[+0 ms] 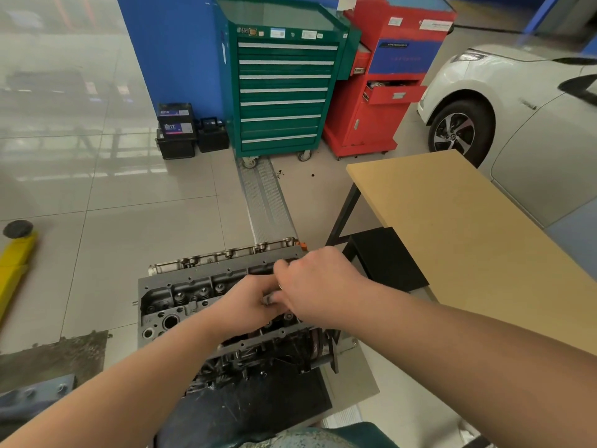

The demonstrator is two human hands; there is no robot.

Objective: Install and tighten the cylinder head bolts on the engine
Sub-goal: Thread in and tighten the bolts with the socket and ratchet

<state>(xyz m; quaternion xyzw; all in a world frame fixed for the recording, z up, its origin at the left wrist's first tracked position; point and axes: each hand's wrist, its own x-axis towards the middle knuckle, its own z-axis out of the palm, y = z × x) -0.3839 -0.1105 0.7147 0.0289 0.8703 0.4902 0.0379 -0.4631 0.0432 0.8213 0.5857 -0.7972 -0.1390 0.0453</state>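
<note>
Engine (181,305) sits low on the tiled floor (129,227), near centre, cylinder head (193,286) facing up with valve springs and bolt holes exposed along its left half. Both hands meet over the middle of the head. Left hand (245,305) comes in from the near left, fingers curled; right hand (319,286) comes in from the near right, fingers bunched downward. Between the fingertips a small grey metal piece (269,299) shows — pinched by both hands, too hidden to say whether it is a bolt. Right of the engine: a tan desk (452,221), a black block (384,257) under its near edge. Far side — green tool cabinet (284,88), red cabinet (387,92), white car (517,101) at far right. Yellow lift arm (16,253) at left edge.
</note>
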